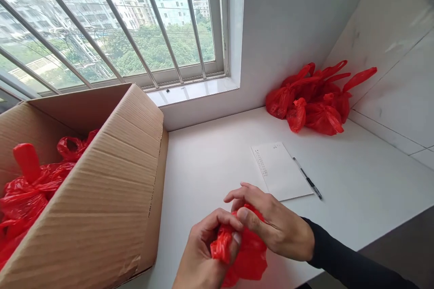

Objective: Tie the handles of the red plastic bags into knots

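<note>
A crumpled red plastic bag (249,257) is gripped between both hands just above the white table (210,162), near its front edge. My left hand (201,253) pinches the bag's bunched left end from below. My right hand (274,223), in a black sleeve, closes over the bag's top with thumb and fingers. A sheet of paper (280,170) with small print lies just beyond the hands, and a pen (308,178) rests along its right edge.
An open cardboard box (111,189) on the left holds several red plastic bags (30,187). A pile of red bags (315,99) sits at the back right by the tiled wall. A barred window (111,22) is behind.
</note>
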The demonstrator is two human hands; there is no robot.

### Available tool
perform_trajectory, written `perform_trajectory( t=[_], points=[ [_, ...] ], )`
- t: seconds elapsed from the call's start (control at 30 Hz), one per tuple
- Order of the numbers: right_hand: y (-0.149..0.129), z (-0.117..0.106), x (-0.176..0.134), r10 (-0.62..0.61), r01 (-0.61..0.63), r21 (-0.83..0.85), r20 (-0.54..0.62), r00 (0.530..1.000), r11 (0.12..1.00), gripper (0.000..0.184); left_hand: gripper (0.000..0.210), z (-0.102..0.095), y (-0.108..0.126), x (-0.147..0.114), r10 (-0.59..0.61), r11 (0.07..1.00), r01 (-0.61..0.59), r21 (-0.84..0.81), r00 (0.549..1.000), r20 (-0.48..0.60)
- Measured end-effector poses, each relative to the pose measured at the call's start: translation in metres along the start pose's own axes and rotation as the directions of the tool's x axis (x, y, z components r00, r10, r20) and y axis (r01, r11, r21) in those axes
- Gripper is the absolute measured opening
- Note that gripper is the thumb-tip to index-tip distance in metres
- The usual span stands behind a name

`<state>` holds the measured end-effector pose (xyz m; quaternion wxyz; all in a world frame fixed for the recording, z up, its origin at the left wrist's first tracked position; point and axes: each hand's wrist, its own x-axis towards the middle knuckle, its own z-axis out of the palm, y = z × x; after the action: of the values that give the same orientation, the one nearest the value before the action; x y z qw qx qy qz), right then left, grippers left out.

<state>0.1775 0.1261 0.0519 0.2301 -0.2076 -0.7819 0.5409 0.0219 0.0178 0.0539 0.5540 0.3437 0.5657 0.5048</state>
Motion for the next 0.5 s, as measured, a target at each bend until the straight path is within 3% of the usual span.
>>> perform_trajectory(
  t=[0.07, 0.13, 0.23, 0.3, 0.33, 0.37, 0.5],
  points=[
    [0.006, 0.0, 0.004, 0.126, -0.126, 0.009, 0.006, 0.992, 0.992, 0.032, 0.008, 0.0, -0.006, 0.0, 0.155, 0.972, -0.133, 0.194, 0.982, -0.104],
    [0.012, 0.001, 0.004, 0.22, -0.221, 0.029, 0.054, 0.974, 0.975, 0.034, 0.025, 0.002, -0.016, 0.002, 0.379, 0.859, -0.289, 0.423, 0.914, -0.145],
    [0.021, 0.002, 0.0, 0.227, -0.247, 0.065, 0.221, 0.948, 0.967, 0.033, 0.036, 0.007, -0.039, 0.003, 0.685, 0.59, -0.502, 0.632, 0.726, -0.063],
    [0.027, 0.003, -0.002, 0.206, -0.251, 0.116, 0.308, 0.929, 0.961, 0.032, 0.033, 0.009, -0.055, 0.005, 0.798, 0.446, -0.579, 0.682, 0.603, -0.01],
    [0.029, 0.004, -0.003, 0.204, -0.263, 0.14, 0.335, 0.92, 0.955, 0.033, 0.033, 0.009, -0.063, 0.006, 0.824, 0.414, -0.585, 0.697, 0.567, -0.013],
    [0.031, 0.006, -0.003, 0.213, -0.28, 0.152, 0.35, 0.912, 0.948, 0.035, 0.032, 0.008, -0.07, 0.007, 0.842, 0.394, -0.576, 0.716, 0.539, -0.029],
    [0.037, 0.014, -0.002, 0.235, -0.294, 0.152, 0.317, 0.919, 0.944, 0.04, 0.031, 0.001, -0.089, 0.012, 0.837, 0.358, -0.491, 0.794, 0.545, -0.04]
  ],
)
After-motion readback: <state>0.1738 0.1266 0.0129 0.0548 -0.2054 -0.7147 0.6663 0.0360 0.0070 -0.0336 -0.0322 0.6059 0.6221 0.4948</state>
